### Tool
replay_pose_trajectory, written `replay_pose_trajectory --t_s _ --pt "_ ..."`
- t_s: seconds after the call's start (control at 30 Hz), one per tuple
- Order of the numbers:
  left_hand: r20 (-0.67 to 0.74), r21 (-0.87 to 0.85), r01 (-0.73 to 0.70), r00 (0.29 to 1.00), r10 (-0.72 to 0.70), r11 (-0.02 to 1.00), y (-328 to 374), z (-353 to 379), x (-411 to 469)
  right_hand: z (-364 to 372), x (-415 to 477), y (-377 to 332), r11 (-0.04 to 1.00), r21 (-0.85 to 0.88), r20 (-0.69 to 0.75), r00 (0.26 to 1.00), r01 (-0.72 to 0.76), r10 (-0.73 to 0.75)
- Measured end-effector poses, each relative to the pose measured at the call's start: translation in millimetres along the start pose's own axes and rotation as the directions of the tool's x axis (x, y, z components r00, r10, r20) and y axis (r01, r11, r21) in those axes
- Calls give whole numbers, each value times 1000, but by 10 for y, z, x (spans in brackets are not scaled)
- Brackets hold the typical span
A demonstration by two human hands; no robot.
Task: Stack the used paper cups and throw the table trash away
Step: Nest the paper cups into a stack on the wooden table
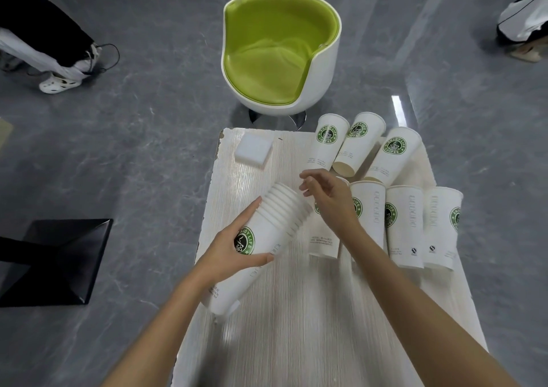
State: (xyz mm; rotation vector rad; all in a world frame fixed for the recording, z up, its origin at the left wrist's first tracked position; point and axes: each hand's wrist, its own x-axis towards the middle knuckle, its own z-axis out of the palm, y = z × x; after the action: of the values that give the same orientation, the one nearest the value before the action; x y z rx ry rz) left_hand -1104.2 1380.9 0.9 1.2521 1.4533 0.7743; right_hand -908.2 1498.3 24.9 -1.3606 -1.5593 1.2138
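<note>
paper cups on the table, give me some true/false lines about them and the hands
1. The left hand grips the stack of nested paper cups. True.
2. The right hand holds a single cup. False: it is open and holds nothing, above the loose paper cups.
3. The loose paper cups stand upright. False: they lie on their sides on the right part of the table.
4. A white foam block lies near the table's far left corner, apart from the cups. True.
</note>
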Motion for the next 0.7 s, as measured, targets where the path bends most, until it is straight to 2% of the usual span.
replay_pose_trajectory --t_s 0.1,0.43,0.7 --pt "-15 -18 11 1000 -11 1000 -21 29 0 -132 103 145 999 -33 0 999 -37 37" --pt "-39 -39 51 998 -52 998 -42 130 52 -449 540 371 939 -340 -52 998 -58 43" --pt "-59 -27 50 997 -51 998 -23 92 94 -425 696 403 867 -498 156 979 -36 130"
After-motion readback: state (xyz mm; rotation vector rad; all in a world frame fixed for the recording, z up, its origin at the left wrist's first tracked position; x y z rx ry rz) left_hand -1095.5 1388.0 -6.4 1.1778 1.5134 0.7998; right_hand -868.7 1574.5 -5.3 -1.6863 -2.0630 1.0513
